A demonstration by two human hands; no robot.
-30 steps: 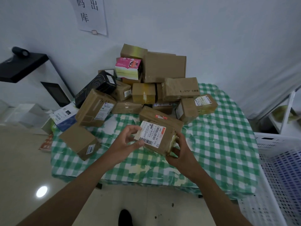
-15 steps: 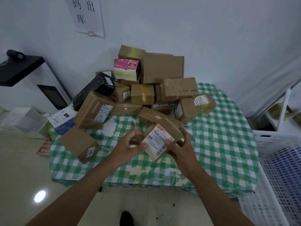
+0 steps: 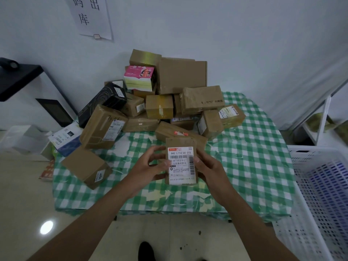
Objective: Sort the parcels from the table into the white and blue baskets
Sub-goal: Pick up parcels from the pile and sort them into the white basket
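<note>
I hold a small brown parcel (image 3: 181, 161) upright above the table's front, its white shipping label with barcode facing me. My left hand (image 3: 150, 166) grips its left edge, thumb on the label. My right hand (image 3: 209, 169) grips its right edge. A heap of brown cardboard parcels (image 3: 180, 102) fills the back of the table with the green checked cloth (image 3: 244, 166). A white basket (image 3: 320, 194) stands at the right, beside the table. No blue basket is in view.
A black box (image 3: 102, 102), a pink box (image 3: 138, 77) and a blue-white parcel (image 3: 66, 138) lie in the heap's left part. One brown box (image 3: 86, 167) sits at the table's left front. A black shelf (image 3: 18, 80) is on the left, a white rack (image 3: 320, 119) at the right.
Both hands have turned the small parcel from a tilted position to upright, so its label now faces me squarely. The camera has shifted slightly.
</note>
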